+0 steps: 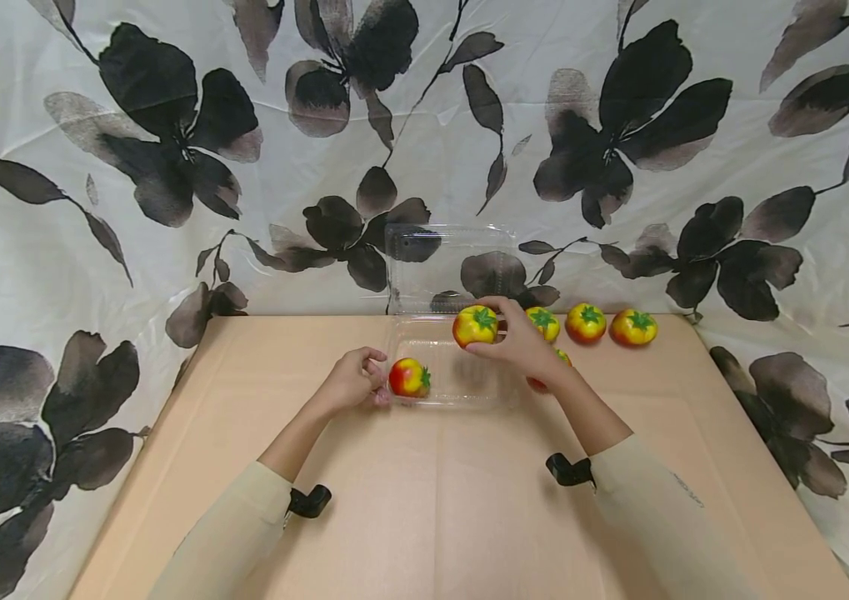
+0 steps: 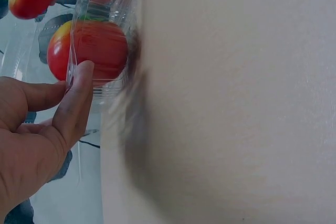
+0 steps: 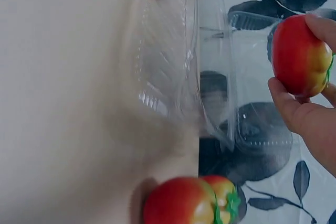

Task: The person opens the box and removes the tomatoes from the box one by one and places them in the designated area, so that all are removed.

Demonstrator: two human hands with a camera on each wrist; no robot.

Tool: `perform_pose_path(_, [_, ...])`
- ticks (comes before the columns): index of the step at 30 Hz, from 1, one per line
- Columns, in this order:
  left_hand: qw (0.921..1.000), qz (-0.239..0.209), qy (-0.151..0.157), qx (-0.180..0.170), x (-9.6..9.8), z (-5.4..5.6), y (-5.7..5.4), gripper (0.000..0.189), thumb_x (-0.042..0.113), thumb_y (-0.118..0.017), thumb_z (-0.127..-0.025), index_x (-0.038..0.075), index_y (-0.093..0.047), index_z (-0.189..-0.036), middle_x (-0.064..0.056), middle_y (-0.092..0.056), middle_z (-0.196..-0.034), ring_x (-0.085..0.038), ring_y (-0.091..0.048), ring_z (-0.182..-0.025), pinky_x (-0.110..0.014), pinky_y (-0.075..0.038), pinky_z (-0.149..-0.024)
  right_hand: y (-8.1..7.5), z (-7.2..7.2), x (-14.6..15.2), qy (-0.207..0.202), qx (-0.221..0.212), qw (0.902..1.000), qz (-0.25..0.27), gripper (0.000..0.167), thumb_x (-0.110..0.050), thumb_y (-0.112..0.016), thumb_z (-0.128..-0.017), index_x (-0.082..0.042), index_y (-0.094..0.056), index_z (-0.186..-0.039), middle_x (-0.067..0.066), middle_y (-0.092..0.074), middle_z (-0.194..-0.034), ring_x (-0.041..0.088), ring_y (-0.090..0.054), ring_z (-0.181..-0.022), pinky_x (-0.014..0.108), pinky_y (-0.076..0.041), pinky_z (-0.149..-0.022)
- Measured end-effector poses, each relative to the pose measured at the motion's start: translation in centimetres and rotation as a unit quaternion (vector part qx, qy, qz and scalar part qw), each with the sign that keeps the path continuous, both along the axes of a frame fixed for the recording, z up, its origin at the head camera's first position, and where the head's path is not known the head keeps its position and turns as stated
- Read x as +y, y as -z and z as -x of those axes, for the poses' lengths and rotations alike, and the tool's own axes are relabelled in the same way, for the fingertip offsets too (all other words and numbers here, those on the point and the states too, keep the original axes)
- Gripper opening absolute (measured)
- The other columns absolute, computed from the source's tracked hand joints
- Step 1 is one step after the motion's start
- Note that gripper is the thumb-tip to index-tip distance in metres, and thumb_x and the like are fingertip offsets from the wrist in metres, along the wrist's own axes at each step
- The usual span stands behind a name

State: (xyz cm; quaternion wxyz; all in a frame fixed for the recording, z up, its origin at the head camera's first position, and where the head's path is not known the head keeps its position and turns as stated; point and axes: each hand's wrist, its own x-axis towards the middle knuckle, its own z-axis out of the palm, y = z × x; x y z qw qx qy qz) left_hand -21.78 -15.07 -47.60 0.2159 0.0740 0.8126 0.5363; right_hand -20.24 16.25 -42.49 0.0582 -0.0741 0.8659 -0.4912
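Note:
A clear plastic clamshell box (image 1: 465,375) lies at the table's far edge, its lid (image 1: 424,271) raised behind it. Inside, at the left end, sits a red and yellow tomato (image 1: 409,378) with a green top. My left hand (image 1: 352,382) pinches the box's left rim between thumb and fingers, as the left wrist view shows closely at the box wall (image 2: 79,30). Above the box my right hand (image 1: 525,340) grips another tomato (image 1: 475,326), which shows red and yellow in the right wrist view (image 3: 296,56). Fingers hide part of that held tomato.
Several more tomatoes stand right of the box, among them one at the far right (image 1: 634,327) and one beside it (image 1: 585,323). My right forearm partly covers a nearer one. A floral cloth (image 1: 469,125) hangs behind the light wooden-coloured table (image 1: 424,500).

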Motion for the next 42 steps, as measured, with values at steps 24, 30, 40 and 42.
perform_pose_path(24, [1.0000,-0.003,-0.004,-0.002,-0.1,0.0,0.1,0.041,-0.010,-0.057,-0.097,-0.009,-0.051,-0.137,-0.017,-0.059,-0.094,-0.019,-0.071,-0.063,-0.033,-0.065,-0.063,-1.0,-4.3,8.9,0.032,0.009,0.9983,-0.048,0.081,-0.035,-0.084,-0.087,-0.013,-0.041,-0.153,0.014,-0.047,-0.144,0.034,-0.055,-0.122,0.039,-0.055,-0.103])
perform_pose_path(30, [1.0000,-0.004,0.000,0.003,0.0,-0.1,0.1,0.041,-0.010,-0.057,-0.097,-0.010,-0.051,-0.137,-0.018,-0.059,-0.094,-0.020,-0.071,-0.064,-0.032,-0.065,-0.063,-0.4,-5.1,11.2,0.049,0.021,0.9970,-0.056,0.079,-0.030,-0.084,-0.087,-0.011,-0.042,-0.151,0.016,-0.044,-0.148,0.037,-0.055,-0.120,0.011,-0.050,-0.090])
perform_pose_path(40, [0.9999,-0.008,0.002,0.005,0.0,-0.2,-0.1,0.041,-0.011,-0.055,-0.097,-0.011,-0.050,-0.138,-0.018,-0.059,-0.093,-0.021,-0.071,-0.064,-0.036,-0.065,-0.064,1.0,-6.1,15.0,0.055,0.034,0.9946,-0.082,0.081,-0.024,-0.083,-0.089,-0.006,-0.037,-0.154,0.023,-0.039,-0.148,0.038,-0.049,-0.123,0.001,-0.042,-0.087])
perform_pose_path(42, [1.0000,-0.007,0.002,0.005,0.0,-0.2,-0.2,0.041,-0.011,-0.055,-0.097,-0.011,-0.050,-0.138,-0.018,-0.059,-0.094,-0.021,-0.071,-0.064,-0.037,-0.066,-0.066,1.4,-6.1,15.7,0.053,0.037,0.9942,-0.086,0.081,-0.020,-0.082,-0.090,-0.003,-0.035,-0.154,0.024,-0.038,-0.148,0.039,-0.049,-0.123,0.000,-0.041,-0.086])
